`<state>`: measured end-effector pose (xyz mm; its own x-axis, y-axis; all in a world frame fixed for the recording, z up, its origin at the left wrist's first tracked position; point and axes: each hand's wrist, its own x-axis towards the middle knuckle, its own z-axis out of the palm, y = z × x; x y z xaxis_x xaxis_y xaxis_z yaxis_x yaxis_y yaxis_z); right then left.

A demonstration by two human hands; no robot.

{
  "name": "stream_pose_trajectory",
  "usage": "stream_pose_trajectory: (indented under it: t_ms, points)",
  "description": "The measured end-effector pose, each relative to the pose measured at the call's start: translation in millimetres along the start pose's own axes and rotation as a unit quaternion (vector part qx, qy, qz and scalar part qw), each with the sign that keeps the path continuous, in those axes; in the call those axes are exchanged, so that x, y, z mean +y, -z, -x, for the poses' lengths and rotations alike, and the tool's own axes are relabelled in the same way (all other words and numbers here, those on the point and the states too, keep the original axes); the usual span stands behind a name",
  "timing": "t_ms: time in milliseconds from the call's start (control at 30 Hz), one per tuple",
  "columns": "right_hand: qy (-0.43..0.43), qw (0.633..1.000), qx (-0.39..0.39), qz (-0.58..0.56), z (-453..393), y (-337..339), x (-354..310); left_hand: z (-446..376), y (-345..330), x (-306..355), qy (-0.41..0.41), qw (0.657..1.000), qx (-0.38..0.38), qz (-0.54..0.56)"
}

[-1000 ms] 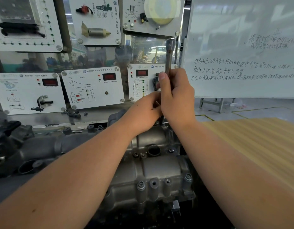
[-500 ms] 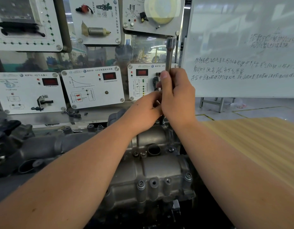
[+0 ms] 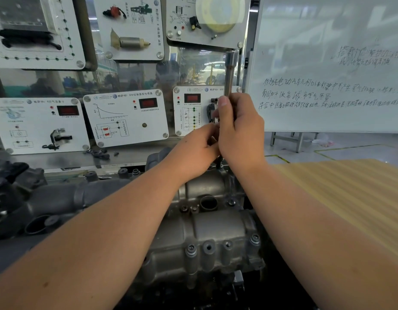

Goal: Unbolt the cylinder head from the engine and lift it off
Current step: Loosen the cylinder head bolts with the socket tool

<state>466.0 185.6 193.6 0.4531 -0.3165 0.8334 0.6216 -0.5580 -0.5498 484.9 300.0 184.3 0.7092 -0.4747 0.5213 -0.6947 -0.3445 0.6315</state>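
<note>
Right hand [image 3: 240, 130] grips the long steel socket extension [image 3: 229, 72]; left hand [image 3: 195, 151] pinches its lower shaft. Grey cast-aluminium cylinder head [image 3: 213, 231] looks heavy, rigid, probably oily. Lift by both ends.

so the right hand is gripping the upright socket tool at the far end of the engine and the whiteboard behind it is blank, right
Not quite. The whiteboard is not blank: the head view shows several lines of handwriting on it. The rest holds: the right hand grips the upright socket tool at the far end of the engine.
</note>
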Motion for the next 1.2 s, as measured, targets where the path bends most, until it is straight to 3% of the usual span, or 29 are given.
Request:
stream_pose_trajectory:
  t_ms: [1200]
  points:
    - [-0.004, 1.000, -0.003, 0.015, 0.8, 0.0, -0.7, 3.1, 1.0, 3.1, -0.001, 1.000, -0.009, -0.017]
